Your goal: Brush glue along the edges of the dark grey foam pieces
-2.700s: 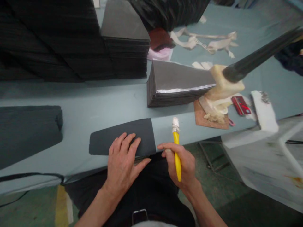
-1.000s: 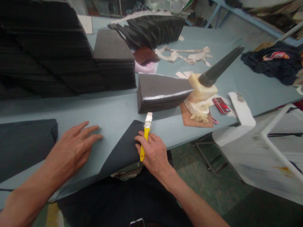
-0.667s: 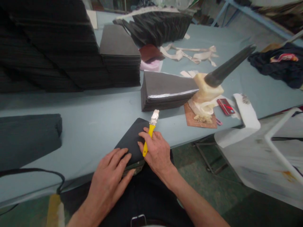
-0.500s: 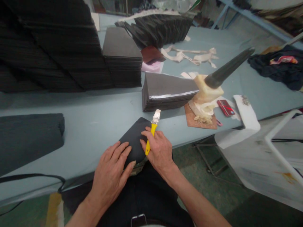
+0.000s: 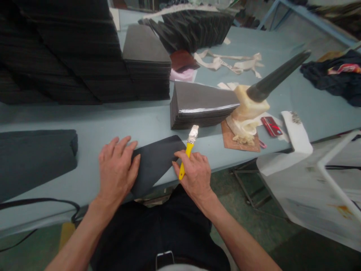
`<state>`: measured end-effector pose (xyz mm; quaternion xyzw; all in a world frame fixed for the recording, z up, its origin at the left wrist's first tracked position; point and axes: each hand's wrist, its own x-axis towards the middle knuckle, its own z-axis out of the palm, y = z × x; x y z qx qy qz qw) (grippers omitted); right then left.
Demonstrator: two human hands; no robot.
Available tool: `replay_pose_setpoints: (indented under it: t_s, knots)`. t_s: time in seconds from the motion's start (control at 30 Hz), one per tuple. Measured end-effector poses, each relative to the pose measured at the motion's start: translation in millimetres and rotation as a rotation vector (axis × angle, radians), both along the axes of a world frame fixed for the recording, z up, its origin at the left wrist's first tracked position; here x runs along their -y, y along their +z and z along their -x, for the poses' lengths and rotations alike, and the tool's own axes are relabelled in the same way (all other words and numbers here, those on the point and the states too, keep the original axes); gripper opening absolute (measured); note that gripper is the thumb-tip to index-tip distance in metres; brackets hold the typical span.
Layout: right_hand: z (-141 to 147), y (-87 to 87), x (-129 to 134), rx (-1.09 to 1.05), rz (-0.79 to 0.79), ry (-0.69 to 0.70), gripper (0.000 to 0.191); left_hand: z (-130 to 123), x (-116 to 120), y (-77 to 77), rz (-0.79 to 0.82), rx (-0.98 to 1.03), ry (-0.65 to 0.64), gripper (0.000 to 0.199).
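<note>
A dark, flat tapered piece (image 5: 158,160) lies at the table's front edge, between my hands. My left hand (image 5: 117,167) rests at its left end, fingers spread and the thumb along its edge. In my right hand (image 5: 196,171) is a brush (image 5: 186,156) with a yellow handle and white-coated bristles pointing up and away. The fingertips of that hand are at the piece's right end. Just beyond stands a stack of similar dark pieces (image 5: 205,98), with a white strip along the top piece's near edge.
Tall dark stacks (image 5: 70,56) rise at the back left, and a dark folded bundle (image 5: 36,162) lies at left. To the right are a cream block with a dark rod (image 5: 278,77), a brown board (image 5: 228,139), a red case (image 5: 271,126) and a white-covered frame (image 5: 296,188).
The dark piece has turned and now lies more sideways along the table edge. My left hand has moved left and away from me; the right, still holding the brush, has shifted slightly right.
</note>
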<state>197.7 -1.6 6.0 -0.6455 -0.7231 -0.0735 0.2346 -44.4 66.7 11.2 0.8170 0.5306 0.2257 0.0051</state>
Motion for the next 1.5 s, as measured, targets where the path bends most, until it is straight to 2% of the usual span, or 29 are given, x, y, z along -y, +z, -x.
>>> replay_pose_setpoints:
  t_s: [0.1, 0.2, 0.3, 0.4, 0.57, 0.87, 1.1, 1.23, 1.37, 1.5]
  knots:
    - [-2.5, -1.9, 2.1, -0.015, 0.0, 0.006, 0.019, 8.9, 4.1, 14.6, -0.052, 0.053, 0.093, 0.036]
    - [-3.5, -3.4, 2.4, -0.035, -0.002, -0.003, 0.019, 8.7, 30.8, 22.2, -0.088, 0.049, 0.034, 0.031]
    - [-4.6, -2.7, 0.5, -0.061, -0.002, -0.011, 0.017, 5.6, 61.4, 16.4, -0.036, 0.015, -0.123, 0.023]
    - [-7.4, -0.8, -1.5, -0.075, -0.025, -0.002, 0.012, 8.6, 73.9, 6.0, -0.008, -0.011, -0.16, 0.022]
    - [-11.1, -1.5, -4.1, -0.138, -0.116, 0.097, 0.013, 18.7, 61.1, 0.5, 0.04, 0.02, -0.24, 0.026]
    - [-12.7, -11.8, 0.8, -0.144, -0.117, 0.153, 0.015, 26.9, 27.1, 3.7, 0.156, 0.07, -0.402, 0.024]
    - [-11.9, -17.2, 6.4, -0.138, -0.145, 0.117, 0.016, 26.7, 23.6, -0.5, 0.147, 0.12, -0.368, 0.024]
    - [-9.2, -20.7, 9.2, -0.167, -0.185, 0.099, 0.018, 28.7, 24.9, 0.7, 0.119, 0.199, -0.247, 0.025]
    - [-10.6, -24.8, 9.6, -0.208, -0.2, 0.088, 0.019, 12.3, 14.4, 6.6, 0.043, 0.214, -0.165, 0.031]
    - [-15.6, -25.8, 7.8, -0.254, -0.251, 0.068, 0.019, -29.4, -4.3, 25.4, -0.064, 0.247, -0.177, 0.03]
